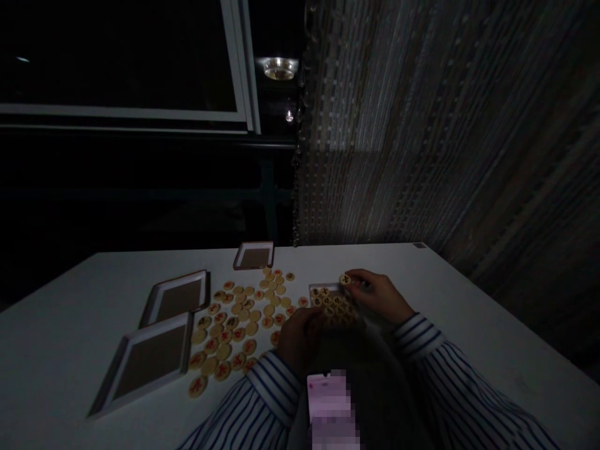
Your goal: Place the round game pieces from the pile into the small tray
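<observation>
From the head view we look down at a white desk (70, 325) in a dim room, with a dark window and a curtain behind it. Our right hand (379, 295) pinches one round disc (345, 279) between thumb and fingertips, the grip closed on it, just above the far edge of a small tray (313, 289). The tray is already packed with discs laid flat in rows, marked faces up, which seems why the held disc is kept face up and level: it would sit the same way among the others. Our left hand (300, 334) rests at the tray's near left corner, fingers curled against it, likely to keep it from sliding; whether its grip holds anything we cannot tell, since the fingers are in shadow.

To the left, a loose pile of discs (234, 325) is spread flat across the desk, red and black marks showing, within easy reach of either hand. Beyond it lie three more trays: one near the front edge (145, 365), one behind that (180, 297), and a small one (255, 255) at the far side, all without discs. A pink phone (328, 400) sits low between our striped sleeves.
</observation>
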The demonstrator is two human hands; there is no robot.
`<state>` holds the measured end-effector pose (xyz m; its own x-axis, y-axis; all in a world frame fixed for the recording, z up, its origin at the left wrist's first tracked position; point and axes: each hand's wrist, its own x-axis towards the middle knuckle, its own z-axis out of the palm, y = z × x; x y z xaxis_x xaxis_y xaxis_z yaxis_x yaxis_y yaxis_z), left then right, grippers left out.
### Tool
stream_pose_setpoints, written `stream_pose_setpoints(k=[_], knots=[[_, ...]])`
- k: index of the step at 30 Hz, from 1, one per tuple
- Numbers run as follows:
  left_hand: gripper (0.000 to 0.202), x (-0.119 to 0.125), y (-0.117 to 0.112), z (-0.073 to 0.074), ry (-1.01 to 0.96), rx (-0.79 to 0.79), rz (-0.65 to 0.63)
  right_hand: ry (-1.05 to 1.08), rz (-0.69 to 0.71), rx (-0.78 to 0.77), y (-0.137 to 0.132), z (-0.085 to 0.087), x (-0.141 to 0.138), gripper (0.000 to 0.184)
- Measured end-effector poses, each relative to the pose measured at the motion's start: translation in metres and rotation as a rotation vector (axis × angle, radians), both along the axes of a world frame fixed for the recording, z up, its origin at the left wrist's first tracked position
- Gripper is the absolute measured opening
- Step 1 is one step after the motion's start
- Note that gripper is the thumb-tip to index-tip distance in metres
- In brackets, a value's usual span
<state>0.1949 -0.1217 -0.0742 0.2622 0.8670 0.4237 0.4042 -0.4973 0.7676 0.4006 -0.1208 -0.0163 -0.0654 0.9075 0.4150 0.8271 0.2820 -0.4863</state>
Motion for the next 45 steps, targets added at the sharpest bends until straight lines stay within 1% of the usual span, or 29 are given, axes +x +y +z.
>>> stream_pose_setpoints(k=[3,6,11,15,19,25,30,35,41,45], knots=[[0.018,0.0,0.001,-0.001,0.058,0.062,0.002,-0.175,0.001,-0.076,0.011,0.01,-0.003,0.033],[0.018,0.0,0.001,0.0,0.109,0.08,0.018,-0.33,-0.032,-0.136,0.022,0.016,-0.008,0.034],[0.021,0.0,0.0,0.003,0.185,0.053,0.012,-0.475,-0.028,-0.153,0.035,0.012,-0.012,0.032],[0.022,-0.001,-0.002,0.003,0.234,0.016,0.005,-0.501,0.038,-0.143,0.039,0.005,-0.009,0.029],[0.021,-0.002,-0.001,-0.002,0.242,0.02,0.001,-0.498,0.087,-0.196,0.04,0.003,-0.006,0.026],[0.021,-0.003,-0.002,-0.002,0.243,0.008,0.001,-0.549,0.076,-0.28,0.038,0.002,-0.008,0.026],[0.022,-0.004,-0.004,-0.001,0.237,-0.008,-0.019,-0.602,0.054,-0.316,0.039,0.001,-0.01,0.029],[0.022,-0.004,-0.003,0.0,0.23,0.004,-0.01,-0.652,0.022,-0.352,0.038,0.001,-0.014,0.029],[0.023,-0.003,-0.002,0.003,0.25,-0.008,-0.002,-0.696,0.01,-0.325,0.037,0.001,-0.018,0.029],[0.023,-0.003,-0.003,0.005,0.242,-0.001,-0.02,-0.719,-0.002,-0.32,0.037,0.0,-0.018,0.029]])
